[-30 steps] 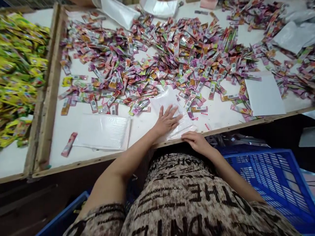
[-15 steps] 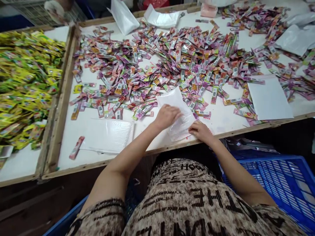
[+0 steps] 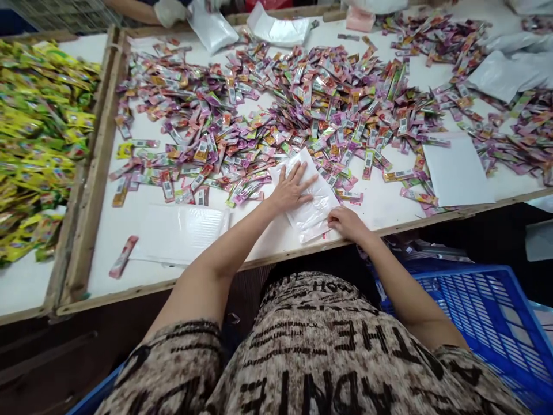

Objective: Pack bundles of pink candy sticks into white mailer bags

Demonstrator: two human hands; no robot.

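Observation:
My left hand [image 3: 292, 189] lies flat with its fingers spread on a clear plastic bag [image 3: 313, 204] near the table's front edge. My right hand [image 3: 347, 223] rests curled at the bag's lower right corner and pinches its edge. Just beyond the bag spreads a big heap of pink and purple sachets [image 3: 302, 104] over the white table [image 3: 380, 202].
A stack of clear bags [image 3: 181, 231] lies left of my hands, with one loose sachet [image 3: 123, 257] beside it. A white sheet [image 3: 455, 171] sits at right. Yellow-green packets [image 3: 38, 132] fill the left tray. Blue crate [image 3: 488, 323] lower right. Another person's gloved hand [image 3: 170, 11] at the far edge.
My left hand has gone from curled on the bag to flat with spread fingers, pressing it down. My right hand has stayed at the bag's near corner.

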